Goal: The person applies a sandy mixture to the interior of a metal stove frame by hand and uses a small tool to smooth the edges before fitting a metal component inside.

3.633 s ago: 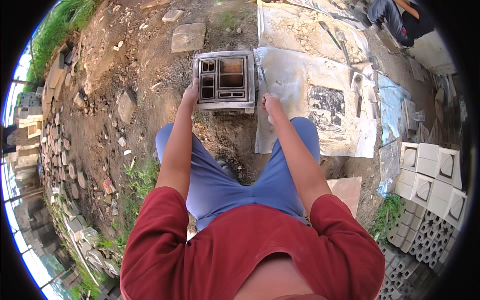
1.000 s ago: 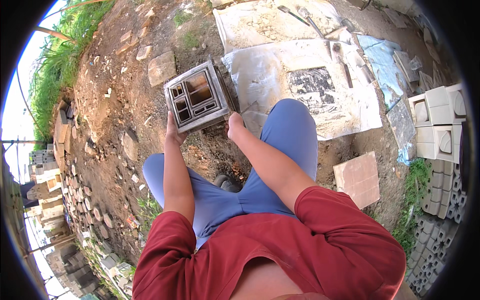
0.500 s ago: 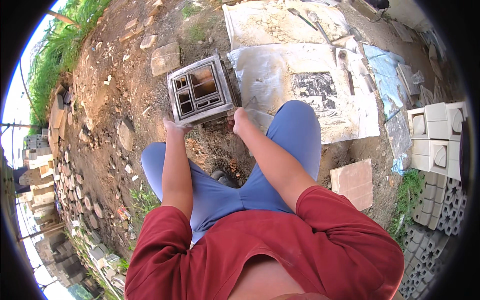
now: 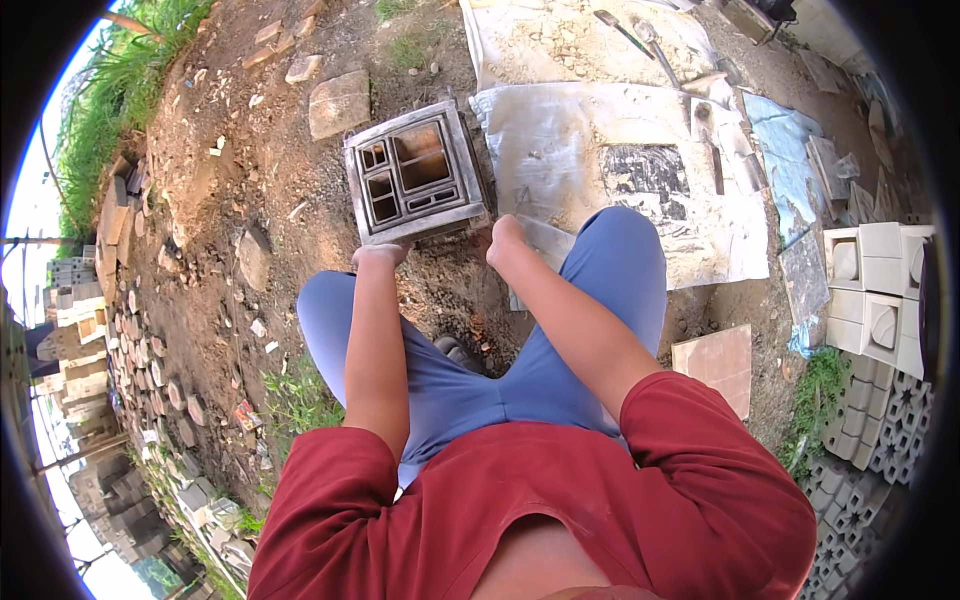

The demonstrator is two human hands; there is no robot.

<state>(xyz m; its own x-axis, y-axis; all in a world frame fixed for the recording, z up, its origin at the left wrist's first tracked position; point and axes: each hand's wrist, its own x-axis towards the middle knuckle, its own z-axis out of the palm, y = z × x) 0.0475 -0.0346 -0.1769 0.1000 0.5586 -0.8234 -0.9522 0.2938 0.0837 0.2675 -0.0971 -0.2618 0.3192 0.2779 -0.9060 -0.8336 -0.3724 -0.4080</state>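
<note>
A square grey mould box with a frame of raised bars and several rectangular openings stands on the dirt in front of me, its near edge facing my knees. My left hand is at its near left corner, right by the lower edge; the fingers are bent and partly hidden, so contact is unclear. Just off the near right corner is my right hand, with a small gap to the box. Its fingers are turned away from view. Rusty brown inner walls show through the largest opening.
To the right lies a white sheet with sandy powder, a dark square patch and long-handled tools. A flat tile is beside my right knee. Pale blocks are stacked far right. A stone slab lies beyond the box.
Both hands have shifted right and slightly back from the box; the right hand has come off its corner. The box stays in about the same place on the ground while the view shifts.
</note>
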